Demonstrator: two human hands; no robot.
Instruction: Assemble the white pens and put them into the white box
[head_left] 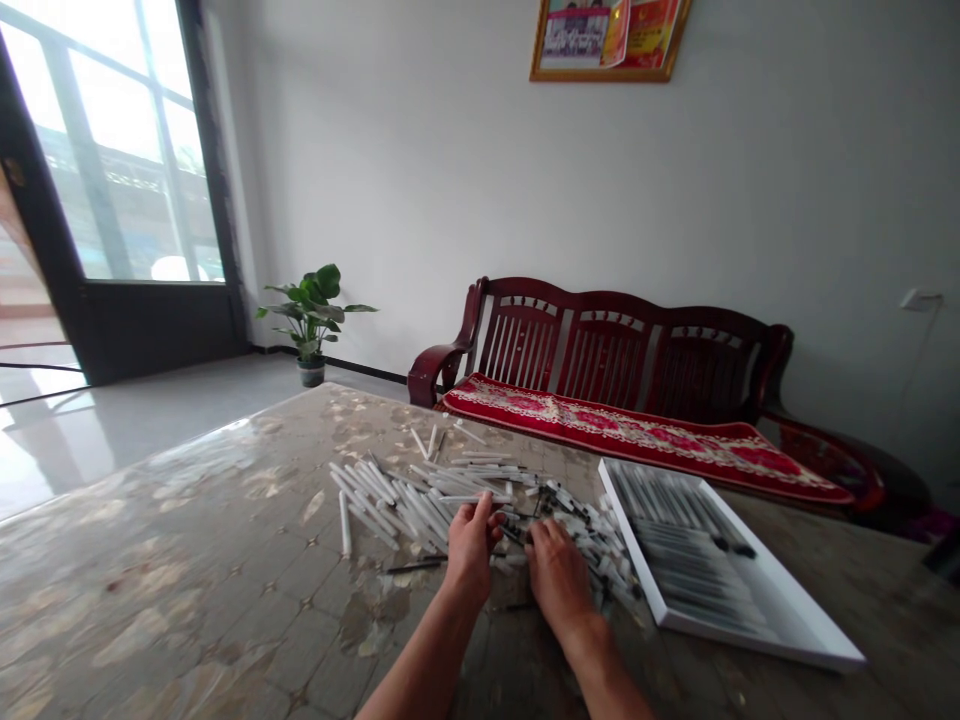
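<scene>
Forearms: two bare forearms [420, 660] reach in from the bottom edge of the view and rest low over the table.

Left hand [471, 550]: fingers and thumb are bunched together, with the tips at the pile's near edge; too small to tell whether they pinch anything.

Right hand [559, 575]: fingers are curled downward and close together, just beside the left hand and over the dark-ended pieces; whether it grips one cannot be told.

Tubes: slim white tubes [390, 505] lie in a loose, crisscrossed pile on the table, directly ahead of both hands. Some have dark ends [577, 525], mostly on the pile's right side nearest the right hand.

Black rod: a thin black rod [416, 565] lies apart on the table, just left of the left hand.

Tray: a shallow white tray [750, 635] sits to the right of the hands, touching or nearly touching the pile. Dark-ended tubes [675, 530] lie side by side in it.

Table: a mottled, glossy tabletop [187, 560] bears all of this.

Room: a dark wooden bench [600, 340] with a red patterned cushion [600, 425] stands beyond the table, and a potted plant [311, 315] stands near a glass door [112, 200].
</scene>
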